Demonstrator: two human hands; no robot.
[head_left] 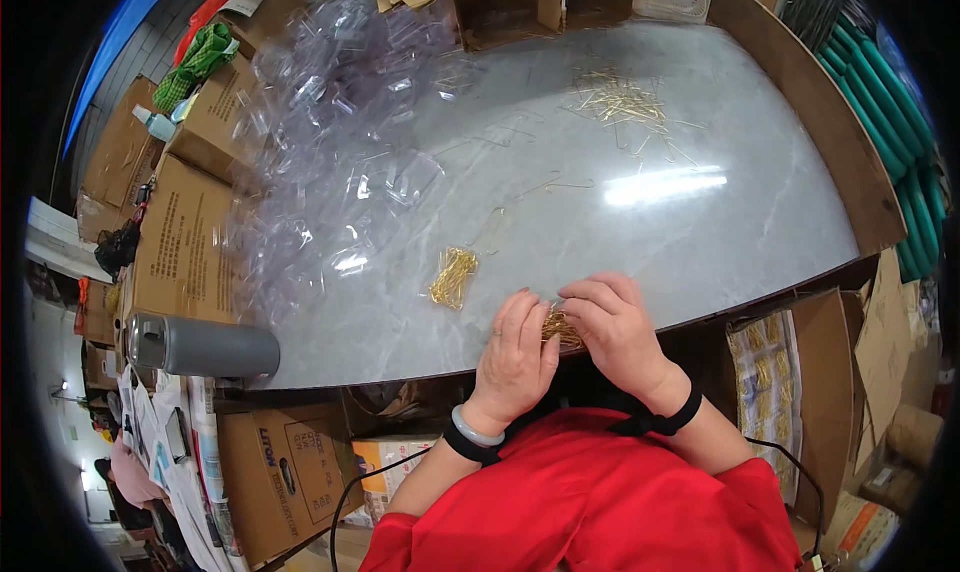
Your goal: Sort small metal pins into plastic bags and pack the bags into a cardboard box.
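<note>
Close to the table's near edge, my left hand (517, 357) and my right hand (622, 334) come together over a bundle of gold wire hooks (561, 329). Fingers of both hands curl around it from either side and partly hide it. Whether a clear plastic pack wraps this bundle I cannot tell. Just left of my hands lies another compact bundle of gold hooks (454, 278), apparently in clear plastic. A loose pile of gold wire hooks (625, 104) is spread at the far side, with a few stray hooks (553, 184) nearer the middle.
Clear plastic packs (345, 142) form a big heap across the table's left side. A grey bottle (215, 346) lies at the near left corner. A raised brown edge (830, 112) borders the right side. Below the table on the right, a carton holds packed gold bundles (768, 372).
</note>
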